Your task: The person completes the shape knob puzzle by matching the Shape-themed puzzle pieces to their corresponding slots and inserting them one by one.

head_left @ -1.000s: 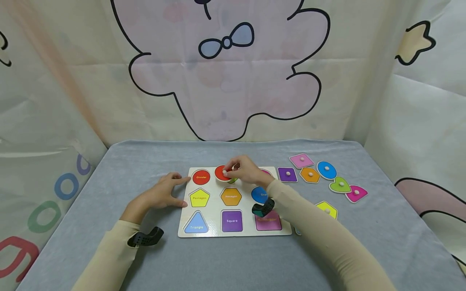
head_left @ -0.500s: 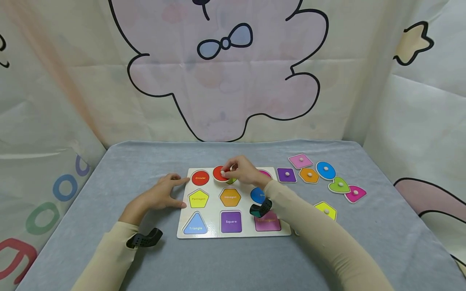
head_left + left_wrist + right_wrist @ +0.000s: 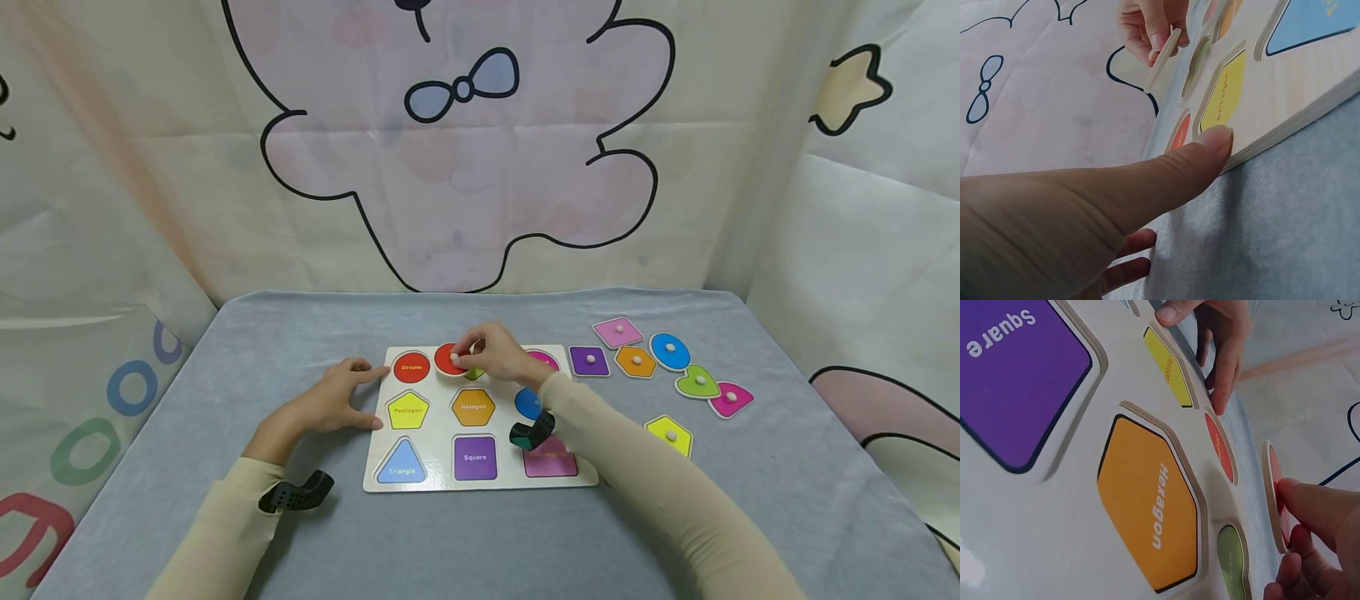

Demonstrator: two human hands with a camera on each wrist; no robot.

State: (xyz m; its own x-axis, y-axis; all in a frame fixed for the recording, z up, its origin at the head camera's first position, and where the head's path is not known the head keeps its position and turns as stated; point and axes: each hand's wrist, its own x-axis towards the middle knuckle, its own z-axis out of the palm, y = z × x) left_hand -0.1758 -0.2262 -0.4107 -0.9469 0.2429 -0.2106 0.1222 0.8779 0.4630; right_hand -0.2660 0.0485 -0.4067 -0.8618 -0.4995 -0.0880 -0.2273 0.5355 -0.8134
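Right hand [image 3: 495, 357]: fingers pinching a red disc [image 3: 446, 359] by its knob [image 3: 455, 357], tilted above the board [image 3: 440, 433] — just right of the round red recess [image 3: 412, 367], partly covering the green one [image 3: 474, 374]. Left hand [image 3: 330, 402], fingers spread, touches the board's left edge; visible recesses show only printed shapes — loose pieces [image 3: 670, 352] lie right, on the bench [image 3: 450, 546].

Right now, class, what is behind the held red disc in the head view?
White board and part of a green slot show past it; the red disc and right hand hide the rest there.
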